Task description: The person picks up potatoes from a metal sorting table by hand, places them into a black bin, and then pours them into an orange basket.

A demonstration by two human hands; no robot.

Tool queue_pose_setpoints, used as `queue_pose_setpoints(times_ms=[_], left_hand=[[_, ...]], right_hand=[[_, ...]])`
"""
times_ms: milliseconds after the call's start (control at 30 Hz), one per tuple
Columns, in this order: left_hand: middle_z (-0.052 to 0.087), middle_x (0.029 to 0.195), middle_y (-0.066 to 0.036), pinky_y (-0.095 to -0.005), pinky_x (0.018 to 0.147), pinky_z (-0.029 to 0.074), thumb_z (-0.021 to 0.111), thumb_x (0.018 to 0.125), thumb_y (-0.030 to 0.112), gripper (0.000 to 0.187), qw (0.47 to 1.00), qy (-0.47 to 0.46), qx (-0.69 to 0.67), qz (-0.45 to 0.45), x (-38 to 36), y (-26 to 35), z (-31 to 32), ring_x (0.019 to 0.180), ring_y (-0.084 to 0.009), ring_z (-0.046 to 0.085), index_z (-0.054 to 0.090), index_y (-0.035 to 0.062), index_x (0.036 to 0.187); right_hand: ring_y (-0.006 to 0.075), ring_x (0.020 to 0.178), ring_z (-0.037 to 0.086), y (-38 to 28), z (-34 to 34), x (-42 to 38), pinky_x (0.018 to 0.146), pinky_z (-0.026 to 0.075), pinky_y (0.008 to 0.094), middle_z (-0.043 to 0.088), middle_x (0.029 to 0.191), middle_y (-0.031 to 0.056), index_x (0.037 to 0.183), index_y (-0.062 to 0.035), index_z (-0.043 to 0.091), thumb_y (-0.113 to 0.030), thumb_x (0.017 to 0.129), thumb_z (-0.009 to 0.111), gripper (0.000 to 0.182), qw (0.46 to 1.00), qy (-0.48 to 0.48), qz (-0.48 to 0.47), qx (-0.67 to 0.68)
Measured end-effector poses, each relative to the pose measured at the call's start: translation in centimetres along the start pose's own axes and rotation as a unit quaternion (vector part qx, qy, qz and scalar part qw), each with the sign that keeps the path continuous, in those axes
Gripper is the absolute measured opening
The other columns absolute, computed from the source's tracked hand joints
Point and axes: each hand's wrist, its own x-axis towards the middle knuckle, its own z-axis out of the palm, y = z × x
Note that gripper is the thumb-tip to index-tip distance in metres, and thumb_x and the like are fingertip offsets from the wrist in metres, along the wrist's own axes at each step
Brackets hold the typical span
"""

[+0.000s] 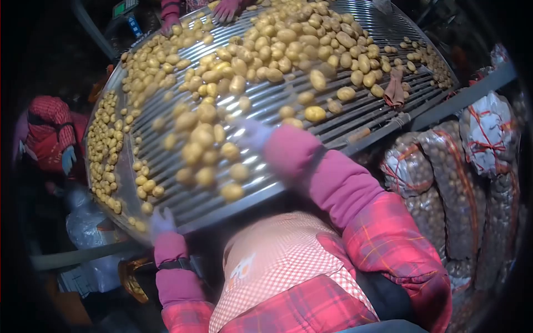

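My left hand, in a pale glove, rests at the near rim of the slatted metal table. Its fingers are stretched apart and it holds nothing. Farther in, my right hand reaches over the slats, gloved as well and smeared by motion, so its fingers do not show clearly. Just left of it lies a loose group of potatoes, several of them blurred. A larger heap of potatoes covers the far middle of the table.
Small potatoes fill the left side trough. A brown glove lies on the slats at right. Filled net sacks stand at the right. Across the table are another person's gloved hands; a person in red is at left.
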Motion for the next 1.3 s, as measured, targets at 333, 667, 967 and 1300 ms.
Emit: queue_pose_setpoints(times_ms=[333, 667, 967, 1300], left_hand=[[0.061, 0.099, -0.021, -0.0426, 0.082, 0.045, 0.053, 0.083, 0.028, 0.035, 0.996, 0.059, -0.031, 0.064, 0.6, -1.3, 0.7, 0.093, -0.0362, 0.058, 0.058, 0.0034, 0.108], [0.057, 0.106, -0.022, -0.0421, 0.086, 0.042, 0.055, 0.080, 0.027, 0.040, 0.998, 0.070, -0.001, 0.010, -0.1, -0.3, 0.2, 0.099, -0.0365, 0.054, 0.055, 0.0043, 0.113], [0.059, 0.101, -0.023, -0.0413, 0.085, 0.043, 0.052, 0.081, 0.024, 0.038, 0.980, 0.197, 0.007, -0.022, -0.1, -0.6, 4.6, 0.095, -0.0357, 0.056, 0.057, 0.0026, 0.112], [0.060, 0.107, -0.018, -0.0415, 0.084, 0.044, 0.046, 0.087, 0.037, 0.045, 0.982, 0.151, 0.051, -0.105, -3.2, 6.1, 1.7, 0.098, -0.0350, 0.056, 0.053, 0.0045, 0.117]], right_hand=[[0.0259, 0.076, 0.058, 14.3, -23.8, -11.9, 0.072, 0.045, 0.0369, 0.061, 0.083, 0.0125, 0.093, -0.0036, 0.058, -0.025, 0.081, 0.057, 0.024, 0.817, 0.426, 0.117, -0.371], [0.0341, 0.108, 0.051, 10.9, -33.2, -13.3, 0.093, 0.039, 0.0408, 0.053, 0.116, 0.0206, 0.114, -0.0055, 0.054, -0.041, 0.083, 0.051, 0.048, 0.728, 0.518, 0.219, -0.392], [0.0334, 0.111, 0.049, 13.5, -31.7, -0.7, 0.095, 0.038, 0.0403, 0.053, 0.117, 0.0177, 0.119, -0.0094, 0.052, -0.038, 0.080, 0.054, 0.049, 0.888, 0.306, 0.082, -0.333], [0.0280, 0.106, 0.052, 17.6, -22.3, 7.3, 0.090, 0.042, 0.0364, 0.053, 0.115, 0.0153, 0.113, -0.0108, 0.055, -0.022, 0.079, 0.060, 0.036, 0.787, 0.217, -0.326, -0.476]])
